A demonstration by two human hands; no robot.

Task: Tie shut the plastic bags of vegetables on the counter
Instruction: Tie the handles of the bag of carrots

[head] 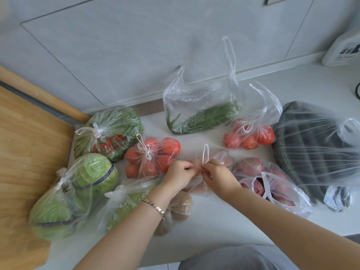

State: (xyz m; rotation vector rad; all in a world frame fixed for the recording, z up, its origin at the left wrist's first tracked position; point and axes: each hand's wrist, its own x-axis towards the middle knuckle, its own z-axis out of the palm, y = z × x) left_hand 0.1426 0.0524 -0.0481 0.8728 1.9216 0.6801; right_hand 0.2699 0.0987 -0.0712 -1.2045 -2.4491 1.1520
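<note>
the left hand (178, 173) and right hand (219, 175) both pinch the thin handles (205, 154) of the clear plastic bag (222, 155) between them. it looks soft and slippery, so hold the handles low.

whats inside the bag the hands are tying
Brownish-pink rounded vegetables show through the bag beyond the right hand. It and the left hand cover the rest, so their number and kind are unclear.

Left grip (180, 173), right grip (220, 175) pinching, close together.
</note>
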